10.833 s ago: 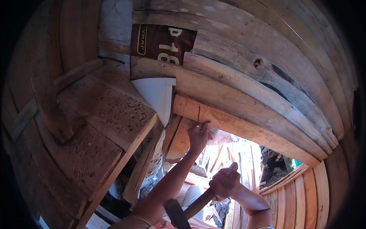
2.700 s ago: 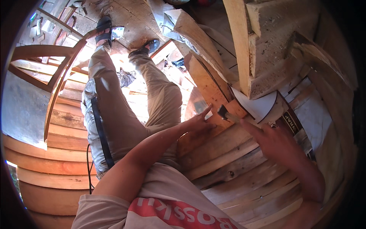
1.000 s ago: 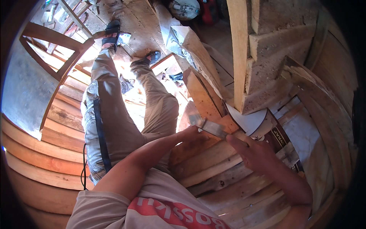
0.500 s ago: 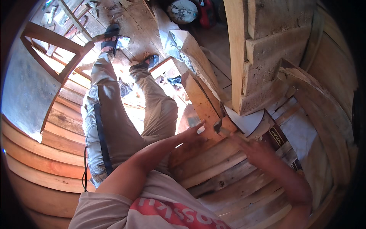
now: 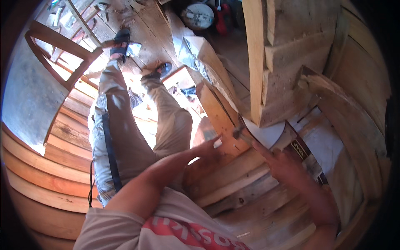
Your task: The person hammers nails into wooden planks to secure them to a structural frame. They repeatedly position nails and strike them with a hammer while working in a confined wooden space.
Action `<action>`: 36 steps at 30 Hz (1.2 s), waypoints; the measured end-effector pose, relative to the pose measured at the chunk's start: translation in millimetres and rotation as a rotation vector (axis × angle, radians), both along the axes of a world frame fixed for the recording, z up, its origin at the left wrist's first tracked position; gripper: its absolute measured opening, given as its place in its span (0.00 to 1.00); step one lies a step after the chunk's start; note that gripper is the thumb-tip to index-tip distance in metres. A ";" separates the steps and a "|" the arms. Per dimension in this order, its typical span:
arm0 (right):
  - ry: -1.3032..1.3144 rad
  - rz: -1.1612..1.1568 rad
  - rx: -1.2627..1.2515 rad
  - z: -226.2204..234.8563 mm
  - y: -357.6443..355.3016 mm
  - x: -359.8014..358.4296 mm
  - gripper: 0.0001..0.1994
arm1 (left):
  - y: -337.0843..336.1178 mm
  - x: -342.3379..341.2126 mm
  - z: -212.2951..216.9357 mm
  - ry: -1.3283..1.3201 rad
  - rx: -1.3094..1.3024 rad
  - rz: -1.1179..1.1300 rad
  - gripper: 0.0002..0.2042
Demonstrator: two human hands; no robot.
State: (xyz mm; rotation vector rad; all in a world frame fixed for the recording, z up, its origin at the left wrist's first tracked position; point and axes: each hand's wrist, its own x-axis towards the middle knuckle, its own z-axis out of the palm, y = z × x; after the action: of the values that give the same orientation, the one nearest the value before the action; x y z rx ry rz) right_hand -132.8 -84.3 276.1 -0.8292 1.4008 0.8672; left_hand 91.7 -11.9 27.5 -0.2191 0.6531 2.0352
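My right hand (image 5: 280,163) is closed around the handle of a hammer (image 5: 238,132). The hammer's head is over the lower part of an orange-brown wooden board (image 5: 216,109), close to its right edge; whether it touches is unclear. On the board's left edge lies my left hand (image 5: 211,149), thumb toward the hammer, fingers apparently wrapped round the edge and partly hidden. A small thin mark like a nail (image 5: 236,146) shows on the wood just below the hammer head.
A thick wooden post (image 5: 255,62) stands right of the board, with a curved timber (image 5: 339,98) beyond. Planks (image 5: 233,175) run beneath my arms. A wooden frame (image 5: 79,77) is at left. Far off are a round pale lid (image 5: 198,16) and a red container (image 5: 223,18).
The hammer head has moved slightly up and turned, and my right hand has shifted a little with it. My left hand stays at the board's edge.
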 end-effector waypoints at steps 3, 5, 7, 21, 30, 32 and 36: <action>-0.017 -0.215 -0.252 -1.7 -50.2 7.9 0.32 | 31.7 14.5 -11.2 0.090 -0.071 0.086 0.48; -0.037 -0.268 -0.403 -1.4 -45.6 17.3 0.32 | 53.4 31.3 -17.8 0.215 -0.171 0.193 0.48; -0.074 -0.176 -0.507 -0.2 -3.2 23.0 0.33 | 45.2 30.2 -14.9 0.193 -0.081 0.256 0.48; -0.039 -0.145 -0.075 1.0 16.7 20.3 0.34 | 29.0 20.0 -5.1 0.170 -0.128 0.100 0.49; 0.043 -0.384 -0.646 -6.4 -50.7 18.3 0.32 | 27.8 17.3 -8.6 0.165 -0.099 0.103 0.49; -0.055 -0.210 -0.496 6.6 -3.3 25.5 0.33 | 43.2 29.3 -16.6 0.215 -0.097 0.109 0.49; -0.045 -0.047 0.211 -2.5 0.2 13.8 0.33 | 9.1 11.3 -5.5 0.097 -0.039 0.017 0.48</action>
State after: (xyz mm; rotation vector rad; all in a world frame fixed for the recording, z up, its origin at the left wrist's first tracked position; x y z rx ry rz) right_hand -119.0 -84.0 273.5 -0.6485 1.2606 0.9361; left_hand 103.0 -2.8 22.0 -0.1497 0.7545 2.0611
